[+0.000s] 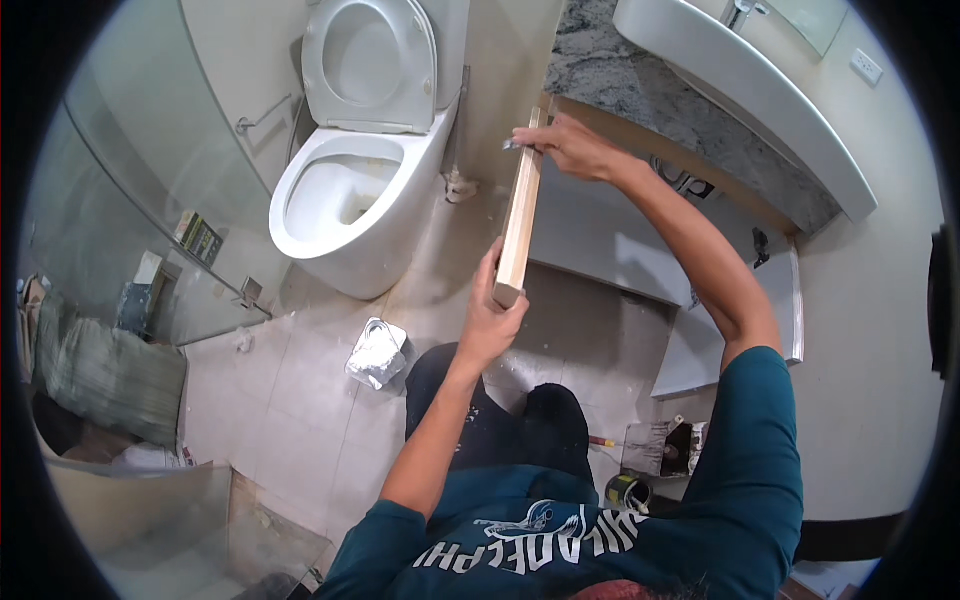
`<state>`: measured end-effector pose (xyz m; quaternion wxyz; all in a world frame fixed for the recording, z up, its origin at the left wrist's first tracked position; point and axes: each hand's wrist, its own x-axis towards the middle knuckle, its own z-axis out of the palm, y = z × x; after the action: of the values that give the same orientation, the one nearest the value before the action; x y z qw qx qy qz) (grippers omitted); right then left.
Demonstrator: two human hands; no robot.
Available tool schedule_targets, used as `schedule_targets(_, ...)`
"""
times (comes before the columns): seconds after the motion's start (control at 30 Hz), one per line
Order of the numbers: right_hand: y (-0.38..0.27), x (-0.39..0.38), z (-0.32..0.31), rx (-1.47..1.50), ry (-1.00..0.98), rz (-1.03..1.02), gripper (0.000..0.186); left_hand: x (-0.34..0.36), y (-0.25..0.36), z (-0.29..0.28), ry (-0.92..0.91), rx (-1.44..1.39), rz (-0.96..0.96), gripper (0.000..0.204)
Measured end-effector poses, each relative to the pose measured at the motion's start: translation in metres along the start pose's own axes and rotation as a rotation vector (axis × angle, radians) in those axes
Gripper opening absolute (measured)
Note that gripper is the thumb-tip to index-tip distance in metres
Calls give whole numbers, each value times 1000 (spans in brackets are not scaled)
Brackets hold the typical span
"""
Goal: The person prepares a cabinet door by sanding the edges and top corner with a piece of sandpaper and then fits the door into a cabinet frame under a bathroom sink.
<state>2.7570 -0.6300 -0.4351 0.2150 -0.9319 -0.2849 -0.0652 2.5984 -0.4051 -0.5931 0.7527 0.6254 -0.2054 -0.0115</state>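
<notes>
Board: a long, straight, pale wooden board (520, 220), narrow edge up, is in front of the person, raised over the floor (320, 400); it runs from about 6 o'clock to 12, leaning slightly toward 1.
Left hand: this bare hand (487, 325) has its grip pinched round the board's near end, fingers to the 9 o'clock side, thumb to the 3.
Right hand: this one (578, 148) bends over the far end at 12 o'clock, fingers crossing the edge; a small silvery bit (510, 145) shows by the fingertips. I can't tell whether that grip is pressed together or what it pinches.
Steadiness: with the board up in the air, I'd say the near end needs a firm hold so it doesn't twist when the far fingers press.
Clearance: the white ceramic toilet (350, 265) stands at 10 o'clock, the grey-veined stone desk (630, 75) at 1; best keep the far end off both, as the depth between is hard to judge.
Within reach: a white, smeared plastic tub (377, 355) sits at 8 o'clock, a dark round tin (613, 490) at 5; feet are better placed away from both.
</notes>
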Motion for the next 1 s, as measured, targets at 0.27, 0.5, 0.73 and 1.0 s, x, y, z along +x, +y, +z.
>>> schedule_targets(0.27, -17, -11, -4, -169, -8, -69, 34, 1, 1, -5, 15, 24, -18, 77)
schedule_targets(0.5, -61, -11, 6, -158, -103, -256, 35, -1, -3, -27, 61, 73, 39, 66)
schedule_targets(0.73, -1, 20, -4, -215, -54, 82, 40, 1, 0, -22, 9, 24, 2, 72)
schedule_targets(1.0, -10, 22, -13, -126, -35, 196, 37, -1, 14, -7, -7, 1, -96, 78)
